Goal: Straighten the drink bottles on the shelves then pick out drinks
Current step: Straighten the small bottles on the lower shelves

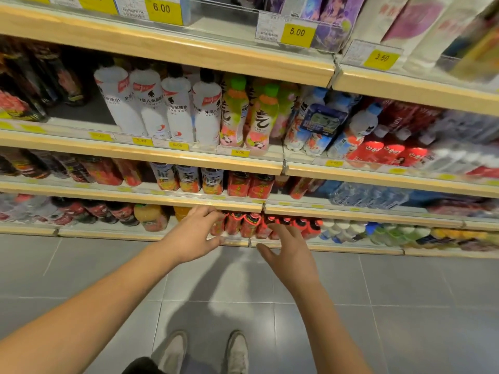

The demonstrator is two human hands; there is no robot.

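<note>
Both arms reach down toward the bottom shelf. My left hand is open, fingers spread, just left of a row of red-labelled bottles. My right hand is open too, hovering in front of red-capped dark bottles at the row's right end. Neither hand holds anything. On the second shelf up stand white bottles and green-capped pink bottles.
Wooden-edged shelves with yellow price tags run across the view, packed with drinks. An orange juice bottle stands left of my left hand. Grey tiled floor lies below, with my shoes near the bottom edge.
</note>
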